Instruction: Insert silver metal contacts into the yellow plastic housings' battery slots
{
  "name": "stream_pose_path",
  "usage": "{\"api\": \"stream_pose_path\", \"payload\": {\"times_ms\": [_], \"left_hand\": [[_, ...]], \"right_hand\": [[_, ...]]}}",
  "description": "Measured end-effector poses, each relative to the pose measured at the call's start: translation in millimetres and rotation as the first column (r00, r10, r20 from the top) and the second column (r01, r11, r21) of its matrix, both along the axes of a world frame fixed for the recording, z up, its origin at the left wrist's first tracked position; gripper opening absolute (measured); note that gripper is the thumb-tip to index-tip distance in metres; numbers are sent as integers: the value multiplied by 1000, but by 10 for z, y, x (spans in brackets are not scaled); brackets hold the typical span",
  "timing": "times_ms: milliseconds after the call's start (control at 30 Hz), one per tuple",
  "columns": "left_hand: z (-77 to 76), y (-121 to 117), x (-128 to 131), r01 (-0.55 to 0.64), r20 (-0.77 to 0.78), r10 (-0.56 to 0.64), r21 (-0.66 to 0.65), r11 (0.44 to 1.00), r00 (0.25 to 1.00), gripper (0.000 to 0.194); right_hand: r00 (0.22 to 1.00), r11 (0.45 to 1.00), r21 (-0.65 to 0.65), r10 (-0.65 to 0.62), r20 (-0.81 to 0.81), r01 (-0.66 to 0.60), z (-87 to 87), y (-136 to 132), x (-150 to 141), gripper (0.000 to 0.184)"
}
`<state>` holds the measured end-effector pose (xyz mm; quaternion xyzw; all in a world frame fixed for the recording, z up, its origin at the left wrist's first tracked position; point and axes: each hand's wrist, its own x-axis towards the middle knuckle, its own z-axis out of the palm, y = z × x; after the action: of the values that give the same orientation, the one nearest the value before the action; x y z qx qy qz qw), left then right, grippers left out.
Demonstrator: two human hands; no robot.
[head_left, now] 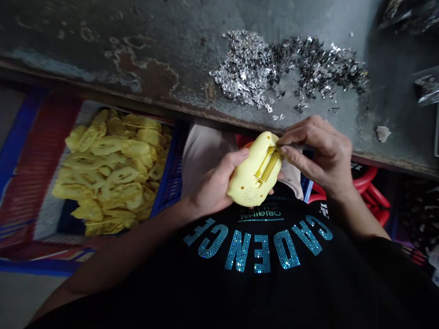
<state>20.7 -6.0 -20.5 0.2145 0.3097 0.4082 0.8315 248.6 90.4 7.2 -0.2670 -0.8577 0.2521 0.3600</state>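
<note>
My left hand (219, 183) is wrapped round a yellow plastic toy housing (245, 176), its back turned up toward me. A long open battery slot, screw holes and a patch of small speaker holes show on it. My right hand (317, 148) pinches with thumb and forefinger at the upper end of the slot. What lies between those fingertips is too small and hidden to make out. On the metal bench beyond my hands lies a spread pile of small shiny metal contact plates (247, 68), with a darker heap of metal pieces (315, 64) beside it.
To my left, a blue and red crate (168, 183) holds many yellow plastic parts (116, 169). The worn metal bench (192, 27) has its edge just past my hands. A whitish lump (382, 133) and a clear bag (428, 87) lie at right. Red loops (372, 194) hang below.
</note>
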Motion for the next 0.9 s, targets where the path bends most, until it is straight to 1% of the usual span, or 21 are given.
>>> {"api": "stream_pose_path", "payload": {"times_ms": [67,133,233,333,400,467,567,667,733,800,867,900], "left_hand": [[17,-9,15,-17,-30,17,-7,1000,999,77],[23,-16,26,-30,-44,29,-15,999,999,77],[11,-24,36,-43,-52,42,-26,999,998,76],[-6,-29,52,-39,-60,36,-42,998,998,80],[-10,-32,64,-29,-63,26,-52,998,998,83],[-4,-34,70,-22,-63,19,-52,998,998,83],[27,-36,57,-32,-56,30,-46,998,998,78],[77,-33,33,-27,-66,23,-62,998,998,72],[110,-30,28,-8,-78,3,-70,998,997,75],[127,-29,35,-9,-87,3,-68,998,996,81],[115,-37,46,-20,-96,15,-55,998,995,83],[96,-45,51,-28,-111,23,-45,999,994,81]], "right_hand": [[1000,1000,-26,4,17,-3,10,9,-1,5],[999,997,-81,11,53,-7,39,22,7,6],[996,974,-226,24,81,-5,91,41,16,11],[999,923,-384,32,32,-18,106,58,-10,18],[999,890,-453,44,-29,-52,79,72,-42,25],[995,858,-507,39,-90,-80,30,87,-66,33],[987,805,-587,-12,-159,-85,-44,96,-62,44],[984,770,-632,-34,-178,-87,-65,83,-24,46],[985,766,-637,-26,-168,-89,-45,72,-6,44],[989,776,-623,-2,-150,-94,-7,68,-2,43],[994,805,-587,37,-103,-91,38,70,-6,41],[996,829,-553,57,-64,-83,60,71,-10,38]]}}
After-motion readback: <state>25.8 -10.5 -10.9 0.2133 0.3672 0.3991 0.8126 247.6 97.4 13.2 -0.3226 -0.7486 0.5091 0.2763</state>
